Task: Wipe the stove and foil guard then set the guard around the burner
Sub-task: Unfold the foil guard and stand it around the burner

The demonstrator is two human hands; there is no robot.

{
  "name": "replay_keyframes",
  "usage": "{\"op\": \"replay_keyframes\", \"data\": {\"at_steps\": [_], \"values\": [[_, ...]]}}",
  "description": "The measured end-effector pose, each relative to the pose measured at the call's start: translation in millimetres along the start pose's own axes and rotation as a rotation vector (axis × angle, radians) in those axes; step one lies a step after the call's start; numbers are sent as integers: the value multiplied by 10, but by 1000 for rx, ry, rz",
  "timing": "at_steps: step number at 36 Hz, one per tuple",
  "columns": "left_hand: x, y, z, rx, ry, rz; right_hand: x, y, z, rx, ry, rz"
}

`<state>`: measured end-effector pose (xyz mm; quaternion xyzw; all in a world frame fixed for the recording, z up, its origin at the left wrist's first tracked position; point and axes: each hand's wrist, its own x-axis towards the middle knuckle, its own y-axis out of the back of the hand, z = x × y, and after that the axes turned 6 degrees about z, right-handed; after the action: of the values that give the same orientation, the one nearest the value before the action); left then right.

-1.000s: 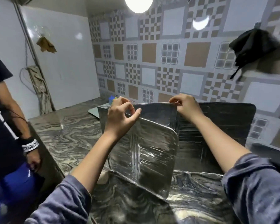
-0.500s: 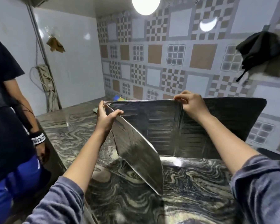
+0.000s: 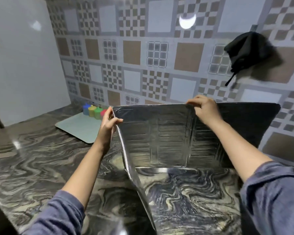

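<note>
- Foil guard (image 3: pixel 168 136) stands upright on the marbled tabletop (image 3: pixel 41 158) at centre frame. Its left panel angles toward the lower middle, and its right panel is dark at frame right.
- Left hand (image 3: pixel 108 122): arm stretched forward, fingers (image 3: pixel 117 119) pinching the guard's top left corner at the fold.
- Right hand (image 3: pixel 204 110): fingers (image 3: pixel 193 100) curled, pinching the top edge right of centre.
- Coloured pots (image 3: pixel 93 111) and pale mat (image 3: pixel 80 127) left of centre; any labels too blurred to read.
- Black bag (image 3: pixel 246 50) hangs on the tiled wall, upper right.

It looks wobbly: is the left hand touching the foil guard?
Touching. The head view shows the left hand pinching the foil guard at its top left fold, thumb over the edge.
</note>
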<state>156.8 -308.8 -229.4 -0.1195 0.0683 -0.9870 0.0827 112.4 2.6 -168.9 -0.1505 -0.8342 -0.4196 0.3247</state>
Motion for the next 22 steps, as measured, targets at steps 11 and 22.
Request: {"op": "replay_keyframes", "data": {"at_steps": [11, 22], "values": [[381, -714, -224, -79, -10, -157, 76, 261, 619, -130, -156, 134], [571, -1615, -400, -46, 4, -368, -92, 843, 1203, -287, -212, 324]]}}
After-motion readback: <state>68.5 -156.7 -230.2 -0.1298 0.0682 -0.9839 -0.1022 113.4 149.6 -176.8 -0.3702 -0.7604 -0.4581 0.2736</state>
